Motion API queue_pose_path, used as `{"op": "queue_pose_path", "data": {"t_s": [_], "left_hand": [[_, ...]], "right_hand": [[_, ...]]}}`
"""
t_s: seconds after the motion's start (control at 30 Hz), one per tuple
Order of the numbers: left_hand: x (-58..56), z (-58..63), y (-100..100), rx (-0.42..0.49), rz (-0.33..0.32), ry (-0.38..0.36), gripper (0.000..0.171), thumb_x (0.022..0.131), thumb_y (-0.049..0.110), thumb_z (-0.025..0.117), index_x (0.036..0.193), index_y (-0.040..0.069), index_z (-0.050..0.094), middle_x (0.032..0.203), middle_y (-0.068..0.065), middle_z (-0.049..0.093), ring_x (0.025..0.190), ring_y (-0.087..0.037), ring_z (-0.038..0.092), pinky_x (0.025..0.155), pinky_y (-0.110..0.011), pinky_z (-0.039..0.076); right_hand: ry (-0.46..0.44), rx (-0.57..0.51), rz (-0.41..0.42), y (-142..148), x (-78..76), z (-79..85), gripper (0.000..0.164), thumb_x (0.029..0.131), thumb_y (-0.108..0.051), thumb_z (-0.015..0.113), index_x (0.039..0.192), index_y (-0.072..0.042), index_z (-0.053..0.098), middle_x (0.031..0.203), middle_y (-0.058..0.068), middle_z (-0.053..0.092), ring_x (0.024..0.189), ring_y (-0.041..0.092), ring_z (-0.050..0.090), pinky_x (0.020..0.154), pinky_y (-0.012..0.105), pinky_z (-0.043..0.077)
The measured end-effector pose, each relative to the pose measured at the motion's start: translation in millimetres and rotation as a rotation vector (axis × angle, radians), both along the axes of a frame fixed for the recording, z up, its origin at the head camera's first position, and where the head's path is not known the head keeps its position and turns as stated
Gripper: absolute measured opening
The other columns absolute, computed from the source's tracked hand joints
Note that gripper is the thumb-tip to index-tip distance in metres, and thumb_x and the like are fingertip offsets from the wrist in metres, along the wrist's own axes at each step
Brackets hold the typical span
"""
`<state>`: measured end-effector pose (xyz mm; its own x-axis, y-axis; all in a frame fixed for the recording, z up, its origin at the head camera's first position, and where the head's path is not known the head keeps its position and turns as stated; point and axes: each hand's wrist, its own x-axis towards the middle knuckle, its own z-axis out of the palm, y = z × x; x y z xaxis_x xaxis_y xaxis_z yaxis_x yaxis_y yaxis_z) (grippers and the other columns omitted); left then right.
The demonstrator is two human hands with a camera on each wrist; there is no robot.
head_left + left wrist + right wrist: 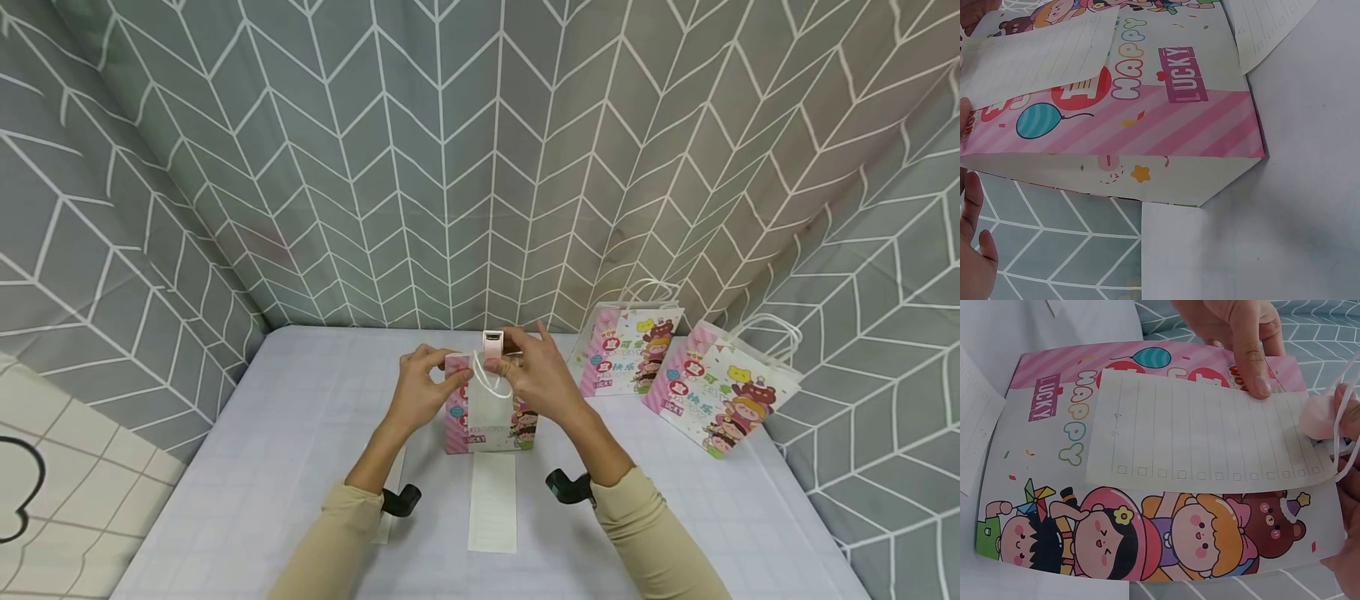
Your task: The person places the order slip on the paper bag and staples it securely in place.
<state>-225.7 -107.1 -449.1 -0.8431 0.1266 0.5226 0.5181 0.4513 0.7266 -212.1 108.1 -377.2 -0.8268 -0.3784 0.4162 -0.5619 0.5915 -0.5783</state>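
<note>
A pink and white paper gift bag [456, 425] with cartoon figures stands upright at the middle of the table. Against its front lies a lined checklist sheet [1204, 434], its upper end at the bag's top edge. My left hand [422, 385] pinches the bag's top left edge, thumb on the front, fingers behind. A small pink stapler [492, 346] is gripped in my right hand [542, 375] over the bag's top edge, at the upper end of the sheet. The white cord handle [491, 387] hangs down in front, beside the right thumb.
Two similar gift bags, one upright [630, 350] and one tilted [720, 387], stand at the back right. A blank-looking paper strip [492, 504] lies before the worked bag, and another sheet [393, 479] shows partly beneath the left forearm. A patterned curtain [465, 167] hangs behind the table.
</note>
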Motion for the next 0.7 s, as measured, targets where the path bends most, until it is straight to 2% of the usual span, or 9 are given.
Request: {"op": "queue_pose_path", "data": {"t_s": [0.2, 0.43, 0.7], "left_hand": [[1.0, -0.2, -0.4, 0.009, 0.001, -0.005, 0.025, 0.082, 0.021, 0.085, 0.104, 0.011, 0.078, 0.087, 0.001, 0.067, 0.088, -0.017, 0.055, 0.093, -0.046, 0.027], [2.3, 0.7, 0.3, 0.006, 0.001, -0.014, 0.024, 0.082, 0.023, 0.085, 0.103, 0.012, 0.078, 0.087, 0.001, 0.067, 0.089, -0.017, 0.055, 0.093, -0.047, 0.027], [2.2, 0.4, 0.2, 0.014, 0.005, -0.039, 0.024, 0.082, 0.025, 0.085, 0.103, 0.013, 0.078, 0.087, 0.001, 0.066, 0.09, -0.017, 0.054, 0.093, -0.047, 0.027]], "right_hand": [[-0.01, 0.014, 0.008, 0.0, 0.8, 0.9, 0.048, 0.091, -0.029, 0.073, 0.131, -0.007, 0.06, 0.113, 0.006, 0.073, 0.101, 0.023, 0.073, 0.121, 0.057, 0.002], [-0.022, 0.001, 0.004, 0.5, 2.6, 2.1, 0.05, 0.091, -0.031, 0.073, 0.132, -0.005, 0.06, 0.115, 0.01, 0.073, 0.106, 0.03, 0.071, 0.119, 0.062, 0.001], [-0.051, -0.092, -0.018, 1.5, 1.3, 1.5, 0.05, 0.094, -0.031, 0.071, 0.135, -0.005, 0.058, 0.121, 0.013, 0.07, 0.115, 0.03, 0.067, 0.12, 0.059, 0.004]]}}
